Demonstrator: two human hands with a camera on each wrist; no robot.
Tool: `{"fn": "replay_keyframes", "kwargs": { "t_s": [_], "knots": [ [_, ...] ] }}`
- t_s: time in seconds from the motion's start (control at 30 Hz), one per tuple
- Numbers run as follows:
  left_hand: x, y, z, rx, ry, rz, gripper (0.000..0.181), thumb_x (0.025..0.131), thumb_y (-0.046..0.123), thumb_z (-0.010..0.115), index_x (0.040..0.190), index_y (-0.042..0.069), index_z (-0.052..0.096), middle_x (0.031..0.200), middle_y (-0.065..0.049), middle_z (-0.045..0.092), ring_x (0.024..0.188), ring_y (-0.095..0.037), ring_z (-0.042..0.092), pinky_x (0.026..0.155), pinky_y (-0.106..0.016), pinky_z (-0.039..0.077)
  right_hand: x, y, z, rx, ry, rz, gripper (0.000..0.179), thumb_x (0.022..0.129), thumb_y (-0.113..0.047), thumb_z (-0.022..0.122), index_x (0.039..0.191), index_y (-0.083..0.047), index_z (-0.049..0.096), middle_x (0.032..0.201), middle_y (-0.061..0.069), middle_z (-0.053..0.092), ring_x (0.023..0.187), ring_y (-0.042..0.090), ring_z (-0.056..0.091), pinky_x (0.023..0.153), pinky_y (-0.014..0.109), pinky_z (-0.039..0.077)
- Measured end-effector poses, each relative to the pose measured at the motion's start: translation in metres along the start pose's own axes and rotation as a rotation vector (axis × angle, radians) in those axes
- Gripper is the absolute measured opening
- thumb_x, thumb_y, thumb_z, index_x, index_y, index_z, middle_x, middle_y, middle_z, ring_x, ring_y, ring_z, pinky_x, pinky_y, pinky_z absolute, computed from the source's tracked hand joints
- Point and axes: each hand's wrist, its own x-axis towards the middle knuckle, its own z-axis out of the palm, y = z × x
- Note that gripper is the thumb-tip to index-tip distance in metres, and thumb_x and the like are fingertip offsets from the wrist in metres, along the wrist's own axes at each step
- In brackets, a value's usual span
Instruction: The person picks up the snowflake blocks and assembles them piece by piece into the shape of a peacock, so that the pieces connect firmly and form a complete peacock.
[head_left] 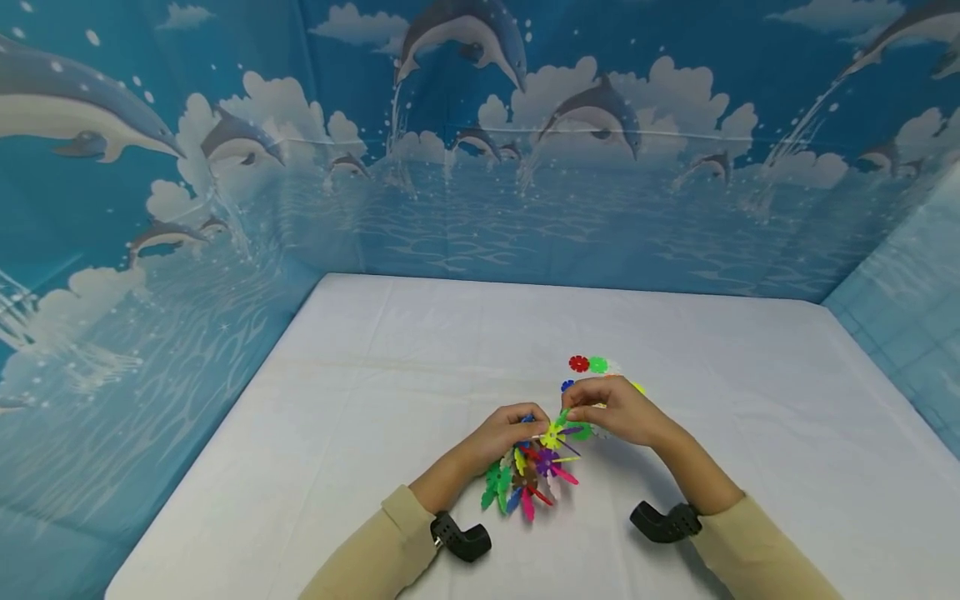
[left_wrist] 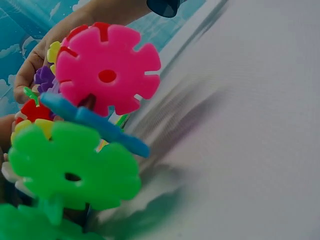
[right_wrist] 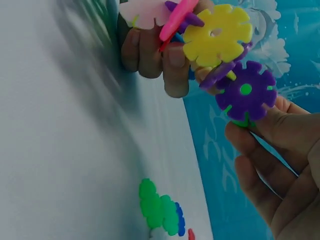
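Note:
A cluster of interlocked plastic flower discs (head_left: 525, 479) in many colours is held by my left hand (head_left: 510, 427) just above the white table. In the left wrist view a pink disc (left_wrist: 132, 57), a blue disc (left_wrist: 102, 125) and a green disc (left_wrist: 102, 162) stick out of it. My right hand (head_left: 618, 410) pinches a green disc (right_wrist: 242, 123) at the cluster's upper right side. That green disc lies mostly behind a purple disc (right_wrist: 255, 85) in the right wrist view. Nearby on the cluster is a yellow disc (right_wrist: 222, 42). My left fingers (right_wrist: 175, 75) curl behind the cluster.
Loose discs lie on the white table (head_left: 420, 358) beyond my right hand, among them a red disc (head_left: 578, 363), a green disc (head_left: 597, 365) and a blue disc (head_left: 567, 386). My right hand partly hides others. Dolphin-printed curtains (head_left: 480, 225) surround the table's back and sides.

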Motion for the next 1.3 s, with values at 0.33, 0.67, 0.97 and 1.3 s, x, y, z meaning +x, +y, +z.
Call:
{"fn": "replay_keyframes", "kwargs": {
  "t_s": [0.33,0.67,0.97,1.3],
  "knots": [
    [0.001,-0.002,0.001,0.007,-0.009,-0.013,0.023,0.099,0.015,0.051,0.099,-0.007,0.059,0.088,0.004,0.053,0.088,-0.009,0.049,0.082,-0.027,0.040,0.003,-0.008,-0.003,-0.135,-0.043,0.002,0.007,0.087,-0.004,0.072,0.091,-0.010,0.071,0.085,0.001,0.069,0.077,0.010,0.060,0.068,0.033,0.054],
    [0.002,-0.001,0.005,-0.022,0.076,-0.082,0.033,0.101,0.025,0.052,0.118,-0.002,0.060,0.122,-0.008,0.061,0.107,-0.015,0.059,0.097,-0.033,0.045,-0.013,0.006,0.001,0.014,0.065,0.119,0.005,0.090,-0.005,0.069,0.094,-0.008,0.070,0.091,0.005,0.068,0.084,0.017,0.065,0.075,0.029,0.055],
    [0.001,-0.003,0.005,-0.012,0.106,-0.078,0.035,0.104,0.021,0.049,0.122,-0.006,0.062,0.123,-0.015,0.064,0.116,-0.022,0.059,0.102,-0.032,0.042,-0.025,0.020,-0.007,0.039,0.139,0.185,0.018,0.092,-0.005,0.066,0.109,0.003,0.068,0.103,0.013,0.068,0.094,0.020,0.067,0.080,0.023,0.054],
    [0.003,-0.007,0.006,-0.020,0.122,-0.056,0.035,0.103,0.022,0.051,0.122,-0.006,0.061,0.126,-0.014,0.063,0.116,-0.022,0.059,0.101,-0.030,0.043,-0.035,0.041,-0.025,-0.123,0.346,0.388,0.024,0.095,-0.017,0.066,0.111,0.001,0.067,0.103,0.013,0.069,0.092,0.025,0.064,0.075,0.025,0.053]
  ]
}}
